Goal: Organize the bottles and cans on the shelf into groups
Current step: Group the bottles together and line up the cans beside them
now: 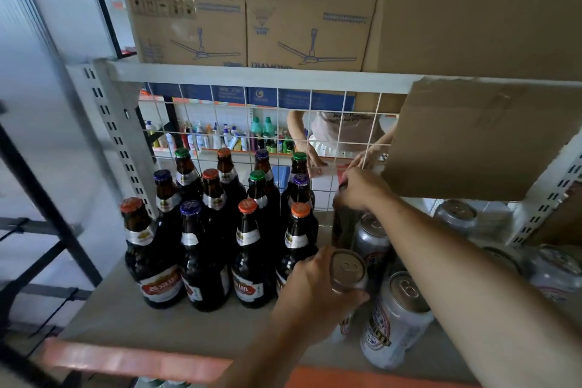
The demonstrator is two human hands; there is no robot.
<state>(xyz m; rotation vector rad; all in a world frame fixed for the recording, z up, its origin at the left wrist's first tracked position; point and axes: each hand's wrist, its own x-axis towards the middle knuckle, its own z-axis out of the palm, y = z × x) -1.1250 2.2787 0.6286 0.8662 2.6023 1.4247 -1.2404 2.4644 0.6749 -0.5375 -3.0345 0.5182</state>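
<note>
1. the left hand (310,290) is wrapped around a silver can (348,274) near the shelf's front edge, holding it upright with its pull-tab top showing.
2. the right hand (362,187) is closed over the top of a dark bottle (343,227) that stands toward the back of the shelf, just beside the wire grid (327,123).
3. a cluster of brown glass bottles (217,230) fills the left half of the shelf (141,321), standing upright in rows; their caps are orange, purple and green, mixed together.
4. the front bottles carry red and white labels with silver neck foil; the lettering is too blurred to read.
5. silver cans (400,318) crowd the right half of the shelf, upright, some touching; their red and blue print cannot be read. two more cans (456,214) stand toward the right back corner.
6. cardboard boxes (248,9) sit on the shelf above, printed with ceiling-fan drawings; one reads "diamond" along its bottom edge.
7. a loose cardboard flap (478,138) hangs down over the right back part of the shelf.
8. the shelf board is pale grey with an orange front rail (126,359) and slotted white uprights (116,123).
9. behind the grid, another person's hands (315,161) and a far shelf of toiletry bottles (220,138) show.
</note>
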